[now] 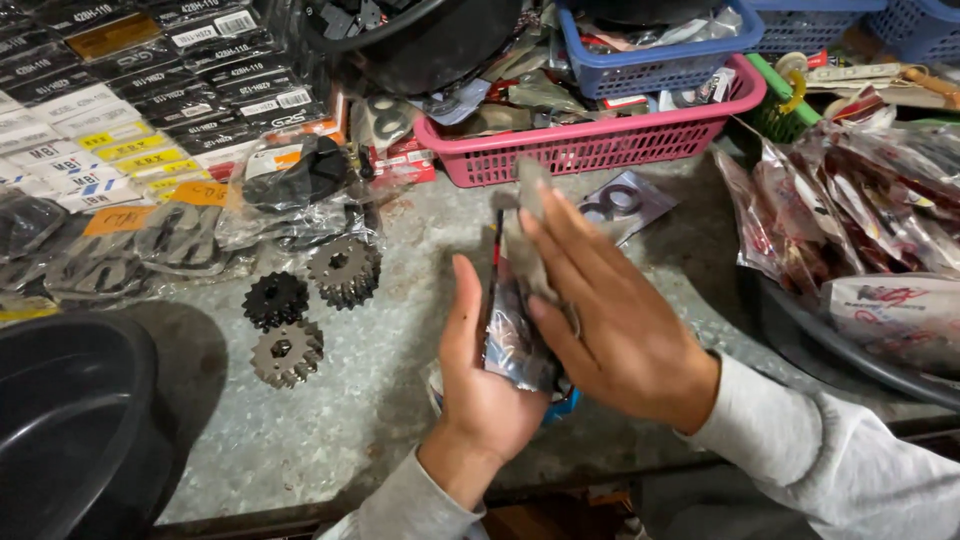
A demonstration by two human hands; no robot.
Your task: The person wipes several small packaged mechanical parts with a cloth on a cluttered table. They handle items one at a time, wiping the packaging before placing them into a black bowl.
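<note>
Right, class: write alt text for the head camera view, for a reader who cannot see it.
Two hands, left hand and right hand, hold a stack of small plastic packets over a grey metal bench. Three sprockets lie left of them; a pink basket stands behind.

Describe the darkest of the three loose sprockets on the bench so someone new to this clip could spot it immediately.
Start at the pink basket at the back of the grey metal bench, then look toward the near left. Three loose sprockets sit clustered there, left of the left hand. The black sprocket is the leftmost; the sprocket above-right and the sprocket below are bare grey metal.
</note>
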